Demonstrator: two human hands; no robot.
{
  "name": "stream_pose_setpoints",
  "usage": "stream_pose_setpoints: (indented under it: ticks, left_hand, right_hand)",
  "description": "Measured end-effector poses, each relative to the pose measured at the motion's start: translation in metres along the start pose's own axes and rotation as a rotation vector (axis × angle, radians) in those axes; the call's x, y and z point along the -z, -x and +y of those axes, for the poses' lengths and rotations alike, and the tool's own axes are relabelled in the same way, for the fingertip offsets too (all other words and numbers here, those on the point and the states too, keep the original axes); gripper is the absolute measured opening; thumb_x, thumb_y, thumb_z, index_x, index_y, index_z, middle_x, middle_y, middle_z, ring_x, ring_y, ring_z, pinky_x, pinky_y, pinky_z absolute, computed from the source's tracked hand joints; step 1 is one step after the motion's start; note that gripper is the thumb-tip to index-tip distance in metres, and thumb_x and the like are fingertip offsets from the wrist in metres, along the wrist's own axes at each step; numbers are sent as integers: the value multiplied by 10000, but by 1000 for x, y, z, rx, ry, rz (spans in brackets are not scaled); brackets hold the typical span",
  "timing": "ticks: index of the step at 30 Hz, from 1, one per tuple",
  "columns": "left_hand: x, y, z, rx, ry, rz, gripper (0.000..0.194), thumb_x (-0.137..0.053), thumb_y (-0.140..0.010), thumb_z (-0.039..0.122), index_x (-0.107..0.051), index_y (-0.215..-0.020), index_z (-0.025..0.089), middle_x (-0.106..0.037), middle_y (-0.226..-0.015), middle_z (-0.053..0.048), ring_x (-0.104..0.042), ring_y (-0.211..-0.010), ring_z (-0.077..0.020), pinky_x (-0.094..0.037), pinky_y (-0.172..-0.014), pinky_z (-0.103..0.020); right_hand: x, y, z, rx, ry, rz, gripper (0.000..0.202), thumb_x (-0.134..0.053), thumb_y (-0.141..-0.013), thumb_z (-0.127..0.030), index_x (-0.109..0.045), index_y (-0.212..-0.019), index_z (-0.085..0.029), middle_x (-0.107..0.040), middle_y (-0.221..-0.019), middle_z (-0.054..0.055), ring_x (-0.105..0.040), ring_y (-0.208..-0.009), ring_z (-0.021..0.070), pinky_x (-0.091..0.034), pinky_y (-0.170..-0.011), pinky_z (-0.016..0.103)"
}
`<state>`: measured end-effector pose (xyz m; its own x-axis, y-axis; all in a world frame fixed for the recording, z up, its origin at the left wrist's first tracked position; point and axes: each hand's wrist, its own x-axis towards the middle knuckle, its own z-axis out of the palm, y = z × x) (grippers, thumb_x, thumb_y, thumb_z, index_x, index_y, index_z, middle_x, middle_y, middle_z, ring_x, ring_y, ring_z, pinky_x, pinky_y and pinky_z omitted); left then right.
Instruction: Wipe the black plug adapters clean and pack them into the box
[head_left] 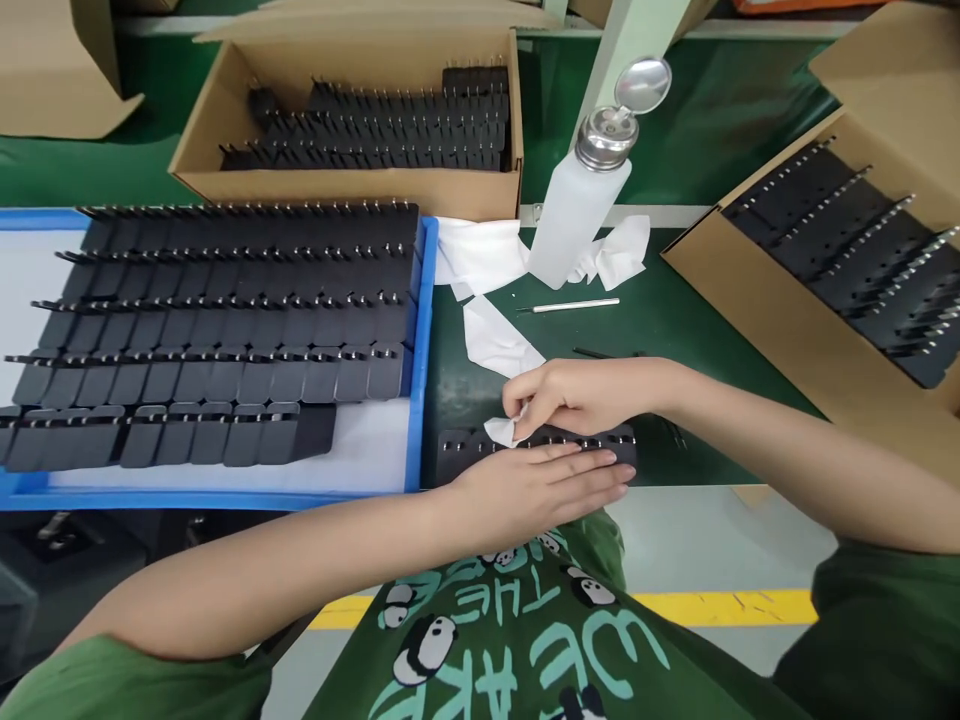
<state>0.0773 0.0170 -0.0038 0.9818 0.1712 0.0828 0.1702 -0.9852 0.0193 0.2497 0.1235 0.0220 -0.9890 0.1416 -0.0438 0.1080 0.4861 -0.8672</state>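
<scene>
A black strip with a row of small metal pins [461,452] lies at the near edge of the green table. My left hand [536,485] rests flat across the strip, fingers stretched out together and pointing right. Just beyond it, my right hand [562,395] pinches a small white wipe [501,430] against the strip's far side, near the pins. The left hand covers much of the strip's near side. Another white wipe [499,335] lies on the table beyond my hands, close to a thin white-handled pick [574,306].
Left is a blue-rimmed tray [421,380] with rows of black pinned parts. Behind stands a cardboard box [360,187] of similar parts; another box [739,310] is at right. A white pump bottle [574,215] stands among crumpled wipes [626,250].
</scene>
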Motion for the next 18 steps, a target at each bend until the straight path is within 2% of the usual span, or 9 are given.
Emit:
stream_pose_setpoints:
  ticks: [5,8,10,12,14,18]
  left_hand:
    - [4,0,-1,0,-14,-41,603,-426,-968,266,-332,-1557,177,-295,-1638,28,-292,-1508,-156,-261,-1235,-308]
    - [5,0,-1,-4,3,-82,786,-573,-888,446,-303,-1569,164,-230,-1657,5,-239,-1531,-183,-246,-1248,-318]
    - [4,0,1,2,57,-66,902,-654,-808,512,-318,-1563,149,-220,-1659,-6,-221,-1538,-195,-254,-1253,-322]
    - [2,0,3,28,126,-24,881,-667,-787,452,-352,-1548,142,-243,-1649,-3,-236,-1533,-188,-285,-1246,-317]
    - [0,0,5,62,175,2,808,-620,-782,319,-381,-1535,152,-267,-1638,12,-263,-1522,-172,-317,-1232,-313]
    - [-1,0,7,88,177,-2,756,-526,-781,192,-401,-1526,187,-271,-1634,40,-261,-1519,-144,-314,-1231,-297]
  right_hand:
    - [0,26,5,-37,-98,37,364,-468,-946,-31,-775,-1057,-193,-611,-976,51,-577,-816,93,-460,-719,210]
    - [1,35,5,-59,-133,46,365,-461,-954,-38,-774,-1055,-196,-626,-995,57,-590,-838,96,-469,-730,214]
    - [2,44,4,-84,-161,52,363,-461,-955,-41,-772,-1056,-200,-629,-1003,58,-595,-853,96,-474,-738,215]
    - [2,56,3,-117,-180,61,359,-456,-959,-45,-769,-1058,-188,-628,-1001,64,-595,-865,97,-480,-757,222]
    - [1,70,2,-156,-192,61,353,-447,-970,-59,-766,-1061,-179,-628,-1005,72,-596,-876,101,-483,-768,231]
    - [-1,95,3,-219,-213,82,356,-439,-981,-85,-767,-1058,-200,-636,-1006,71,-606,-863,101,-485,-747,231]
